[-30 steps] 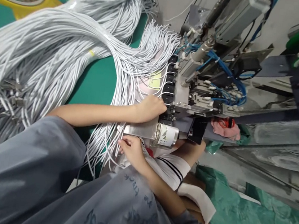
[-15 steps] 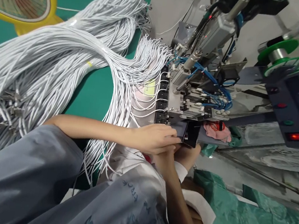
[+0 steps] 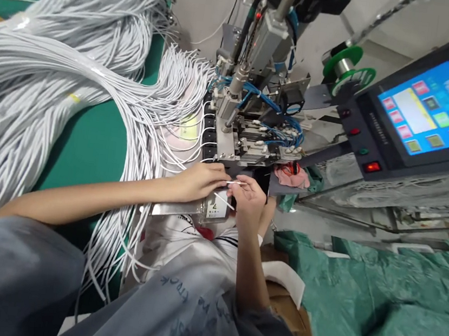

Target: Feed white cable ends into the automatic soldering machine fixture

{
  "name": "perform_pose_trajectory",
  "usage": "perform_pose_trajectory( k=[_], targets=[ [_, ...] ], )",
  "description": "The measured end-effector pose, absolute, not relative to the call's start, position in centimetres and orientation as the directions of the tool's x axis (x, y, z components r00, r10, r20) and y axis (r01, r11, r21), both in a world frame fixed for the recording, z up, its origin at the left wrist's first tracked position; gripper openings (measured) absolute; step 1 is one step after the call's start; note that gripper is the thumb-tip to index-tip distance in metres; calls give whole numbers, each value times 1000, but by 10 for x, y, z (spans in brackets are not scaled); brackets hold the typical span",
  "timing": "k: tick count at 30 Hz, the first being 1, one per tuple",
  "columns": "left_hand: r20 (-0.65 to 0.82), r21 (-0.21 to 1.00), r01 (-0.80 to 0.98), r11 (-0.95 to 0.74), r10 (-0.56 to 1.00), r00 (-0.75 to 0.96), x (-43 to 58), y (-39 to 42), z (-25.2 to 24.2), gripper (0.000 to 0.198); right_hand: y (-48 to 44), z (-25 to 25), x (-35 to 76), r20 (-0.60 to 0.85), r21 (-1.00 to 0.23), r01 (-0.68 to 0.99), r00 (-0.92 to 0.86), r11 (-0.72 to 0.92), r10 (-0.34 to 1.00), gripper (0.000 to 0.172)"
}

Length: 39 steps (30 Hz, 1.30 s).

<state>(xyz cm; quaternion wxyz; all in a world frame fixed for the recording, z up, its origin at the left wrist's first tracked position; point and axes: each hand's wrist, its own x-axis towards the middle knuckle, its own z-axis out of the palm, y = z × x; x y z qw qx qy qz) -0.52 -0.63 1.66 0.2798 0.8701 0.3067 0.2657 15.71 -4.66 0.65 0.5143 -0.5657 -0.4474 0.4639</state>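
My left hand [image 3: 200,182] reaches across from the left, its fingers closed on a thin white cable [image 3: 231,182]. The same cable's end is pinched between the thumb and forefinger of my right hand [image 3: 249,193]. Both hands are just in front of a soldering-type machine [image 3: 228,141] with metal cylinders and blue air hoses. Several white cables curve into the black slots [image 3: 209,136] along its left side. Another loose white cable end [image 3: 224,199] sticks out below my fingers, over a box with a white label [image 3: 217,208].
Large bundles of white cable [image 3: 93,67] cover the green table [image 3: 85,134] on the left. A control panel with a lit blue screen [image 3: 439,112] stands at right, near a green wire spool [image 3: 345,65]. A pink cloth [image 3: 291,176] lies beside the machine. Green sheeting [image 3: 376,295] is at lower right.
My view has swung right, bringing the screen into sight. My hands, earlier overlapping, are now apart with a white cable between them. The labelled box now shows below them.
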Motion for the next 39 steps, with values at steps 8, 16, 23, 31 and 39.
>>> perform_pose_trajectory(
  k=[8,16,23,31,39],
  targets=[
    [382,745,234,-624,688,618,-3,-7,16,25,-46,4,160,174,-978,135,94,161,980,12],
    [354,661,258,-705,595,722,-7,-4,15,28,-42,19,181,100,-942,314,-67,116,993,15],
    [384,659,291,-693,643,663,-3,-7,13,26,-41,6,162,124,-978,173,60,112,990,20],
    [314,314,445,-838,534,785,-9,-5,14,28,-40,12,168,277,-834,480,-61,272,959,35],
    [314,488,448,-749,630,710,-4,-8,8,27,-37,-4,158,283,-908,347,100,233,954,34]
  ],
)
